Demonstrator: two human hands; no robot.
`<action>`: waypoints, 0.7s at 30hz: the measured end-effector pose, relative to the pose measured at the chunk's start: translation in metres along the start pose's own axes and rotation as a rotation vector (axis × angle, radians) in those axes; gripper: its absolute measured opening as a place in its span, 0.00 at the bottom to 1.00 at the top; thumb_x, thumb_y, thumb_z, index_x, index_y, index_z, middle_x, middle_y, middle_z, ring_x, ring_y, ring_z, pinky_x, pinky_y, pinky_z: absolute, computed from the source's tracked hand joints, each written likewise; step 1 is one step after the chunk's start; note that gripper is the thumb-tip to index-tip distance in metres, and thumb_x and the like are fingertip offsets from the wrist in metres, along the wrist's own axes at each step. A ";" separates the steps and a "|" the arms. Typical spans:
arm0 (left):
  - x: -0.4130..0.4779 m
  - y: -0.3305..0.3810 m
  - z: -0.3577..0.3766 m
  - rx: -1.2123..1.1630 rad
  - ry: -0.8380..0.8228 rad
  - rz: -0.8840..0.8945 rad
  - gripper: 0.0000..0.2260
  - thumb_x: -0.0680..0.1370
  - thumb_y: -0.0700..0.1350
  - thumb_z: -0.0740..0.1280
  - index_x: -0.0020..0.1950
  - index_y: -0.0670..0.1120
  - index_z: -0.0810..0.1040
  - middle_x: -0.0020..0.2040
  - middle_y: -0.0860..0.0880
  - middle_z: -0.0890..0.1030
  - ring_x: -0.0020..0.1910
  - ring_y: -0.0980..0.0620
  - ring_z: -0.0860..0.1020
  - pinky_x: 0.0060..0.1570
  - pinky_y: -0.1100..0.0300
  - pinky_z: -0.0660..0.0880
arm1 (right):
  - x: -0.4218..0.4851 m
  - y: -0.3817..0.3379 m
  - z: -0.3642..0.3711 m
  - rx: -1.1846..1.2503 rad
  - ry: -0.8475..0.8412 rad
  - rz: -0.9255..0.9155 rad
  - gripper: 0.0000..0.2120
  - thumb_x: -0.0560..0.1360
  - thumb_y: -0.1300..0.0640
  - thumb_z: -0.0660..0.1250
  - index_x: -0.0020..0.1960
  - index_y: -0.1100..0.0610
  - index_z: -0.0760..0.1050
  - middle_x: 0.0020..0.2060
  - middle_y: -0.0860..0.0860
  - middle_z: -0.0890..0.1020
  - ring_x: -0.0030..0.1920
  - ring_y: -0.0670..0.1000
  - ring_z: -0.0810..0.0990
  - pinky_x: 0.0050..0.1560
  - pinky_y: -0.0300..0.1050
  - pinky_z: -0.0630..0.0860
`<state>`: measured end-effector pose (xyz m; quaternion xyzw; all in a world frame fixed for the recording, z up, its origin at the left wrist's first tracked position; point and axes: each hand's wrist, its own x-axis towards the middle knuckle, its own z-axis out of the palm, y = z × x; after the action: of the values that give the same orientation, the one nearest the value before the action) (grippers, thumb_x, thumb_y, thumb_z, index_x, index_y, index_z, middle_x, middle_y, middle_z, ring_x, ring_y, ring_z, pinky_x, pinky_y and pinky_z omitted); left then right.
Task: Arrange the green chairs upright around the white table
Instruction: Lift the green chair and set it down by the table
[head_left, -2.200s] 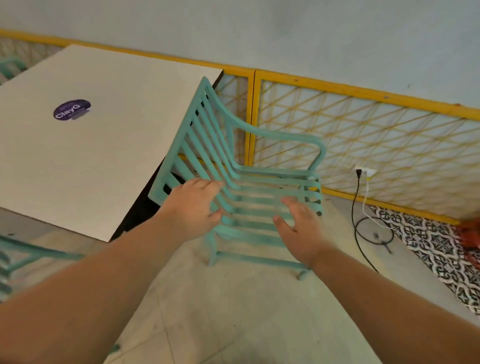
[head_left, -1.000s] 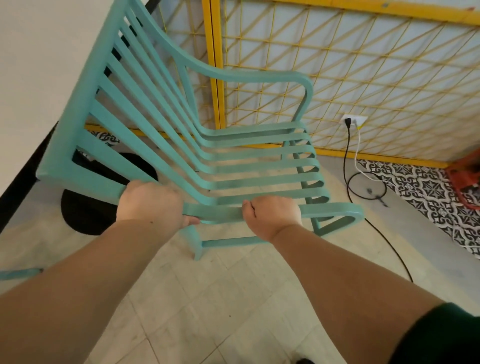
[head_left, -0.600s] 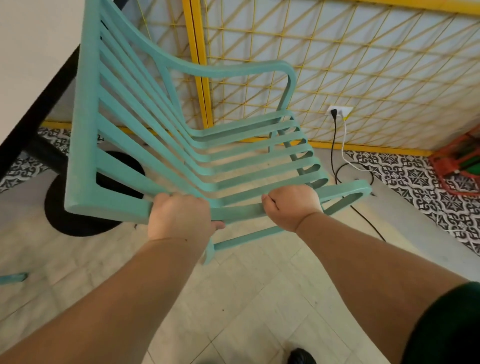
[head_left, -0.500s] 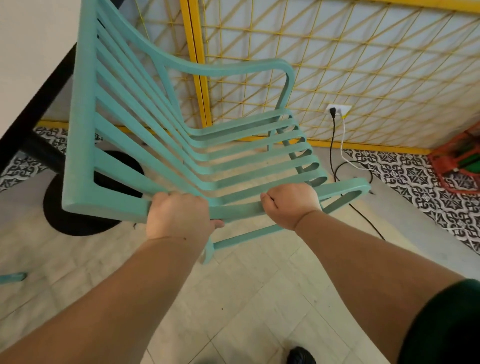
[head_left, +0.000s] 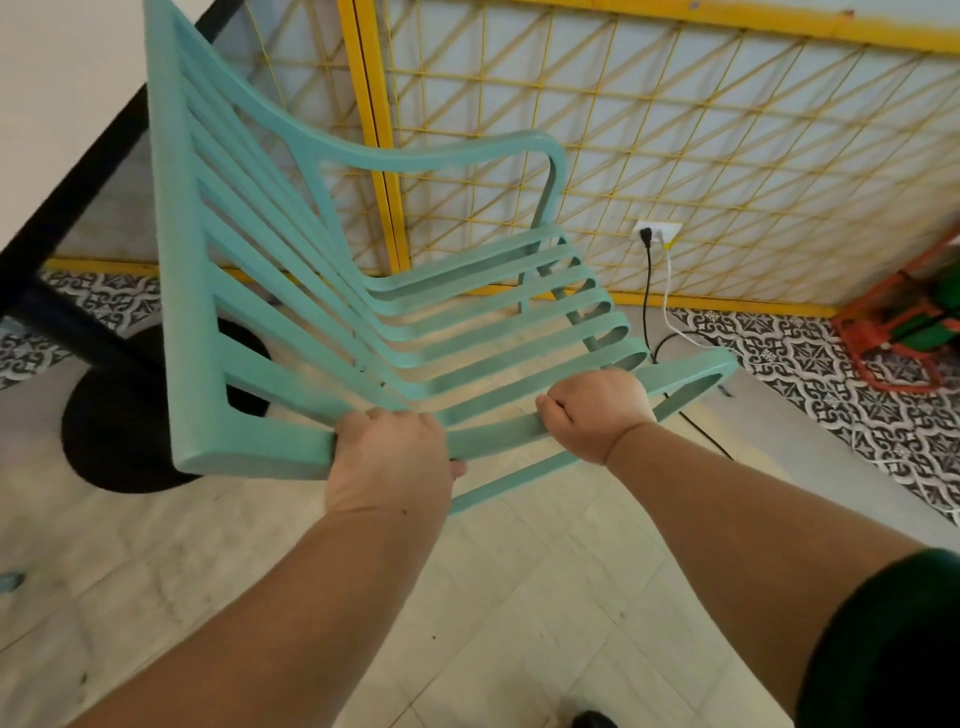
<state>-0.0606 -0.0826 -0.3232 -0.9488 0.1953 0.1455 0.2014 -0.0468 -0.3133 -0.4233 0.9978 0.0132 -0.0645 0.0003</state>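
Because both hands grip only the near rail of the chair, the likeliest trouble is a twist. The left hand (head_left: 389, 457) wraps that rail at centre. The right hand (head_left: 597, 415), just toward 3 o'clock, is fisted round the same rail.

The chair (head_left: 311, 291) is tilted, its back leaning toward 10 o'clock. Its bulk sits beyond the grip, so it could swing or slip while being stood upright.

At 9 o'clock the black table base (head_left: 114, 431) stands near the chair's back corner. The back could knock it, or the table (head_left: 52, 78) edge at 11 o'clock. At 2 o'clock a black cable (head_left: 647, 296) drops from a wall socket onto the floor behind the seat, and a chair foot set down there could pinch it. The yellow fence (head_left: 675, 156) at 12 o'clock leaves little room behind.

The chair is pale green, seemingly moulded plastic. Long flat slats curve in one sweep from back to seat, between rounded arms. It looks light but bulky. Whether its feet touch the floor cannot be seen.
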 end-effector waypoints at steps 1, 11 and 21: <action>-0.005 -0.001 -0.008 -0.033 -0.014 0.031 0.22 0.81 0.65 0.53 0.61 0.50 0.71 0.53 0.50 0.77 0.54 0.49 0.74 0.47 0.52 0.63 | 0.001 0.001 0.001 -0.002 -0.002 0.000 0.29 0.79 0.41 0.44 0.32 0.55 0.73 0.27 0.50 0.76 0.30 0.52 0.75 0.36 0.49 0.78; 0.039 -0.168 -0.131 -0.358 0.339 -0.065 0.24 0.79 0.62 0.62 0.74 0.57 0.69 0.71 0.48 0.74 0.68 0.42 0.72 0.64 0.43 0.72 | 0.001 0.007 0.009 -0.031 0.004 0.002 0.28 0.80 0.39 0.45 0.35 0.51 0.75 0.30 0.47 0.77 0.34 0.48 0.77 0.39 0.47 0.76; 0.115 -0.192 -0.091 -0.805 0.111 -0.535 0.37 0.81 0.46 0.61 0.82 0.46 0.41 0.81 0.39 0.45 0.68 0.36 0.70 0.63 0.49 0.71 | 0.005 0.008 0.013 0.014 0.063 -0.001 0.24 0.80 0.39 0.48 0.38 0.49 0.75 0.33 0.45 0.78 0.37 0.44 0.77 0.39 0.42 0.67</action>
<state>0.1410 0.0040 -0.2219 -0.9746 -0.1167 0.1015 -0.1618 -0.0428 -0.3214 -0.4370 0.9993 0.0131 -0.0329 -0.0072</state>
